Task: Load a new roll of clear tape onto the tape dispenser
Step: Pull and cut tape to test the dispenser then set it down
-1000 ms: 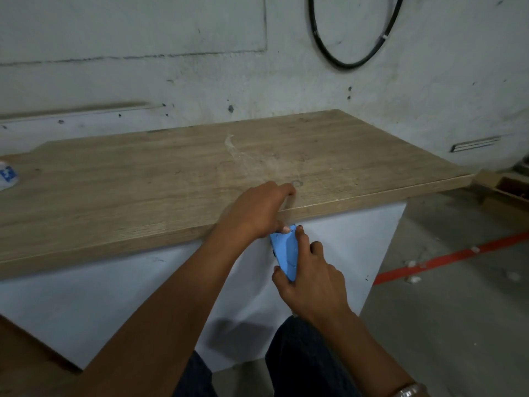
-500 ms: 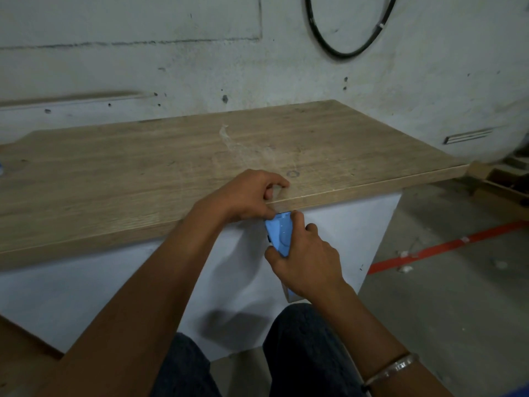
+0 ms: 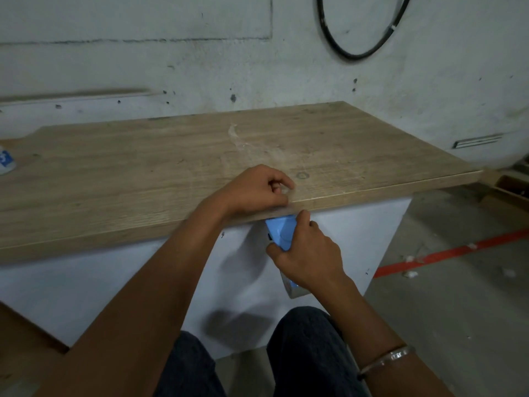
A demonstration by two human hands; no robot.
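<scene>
A light-blue tape dispenser point(image 3: 282, 233) hangs just under the front edge of the wooden table point(image 3: 143, 173), gripped from the right by my right hand point(image 3: 307, 256). A clear-grey part of it, seemingly the tape roll point(image 3: 294, 292), sticks out below that hand. My left hand point(image 3: 257, 191) rests on the table edge right above the dispenser. Its fingers are curled, with thumb and forefinger pinched together. A faint glossy strip of clear tape point(image 3: 286, 208) seems to run from that pinch down to the dispenser.
A white and blue object point(image 3: 5, 161) lies at the table's far left edge. A black cable loop point(image 3: 357, 54) hangs on the wall behind. A red line point(image 3: 446, 250) crosses the floor to the right, with wooden crates point(image 3: 512, 190) beyond the table's corner.
My right hand has raised the dispenser until its top meets the table's front edge. The left forefinger, stretched out a second ago, has curled in against the thumb.
</scene>
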